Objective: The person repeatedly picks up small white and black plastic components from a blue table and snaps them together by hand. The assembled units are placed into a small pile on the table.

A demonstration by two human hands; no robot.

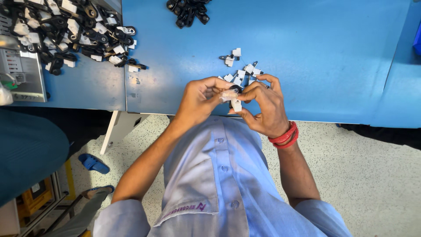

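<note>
The blue counter fills the upper part of the view, its near edge running just above the person's pale blue shirt. At its far left a large heap of black and white clips spreads out, and a smaller cluster of black parts lies at the top edge. A loose scatter of small white pieces sits on the counter just beyond the hands. The left hand and right hand meet over the counter's near edge, the fingers of both pressed together, pinching 1 small white and black clip between them. Red bangles circle the right wrist.
</note>
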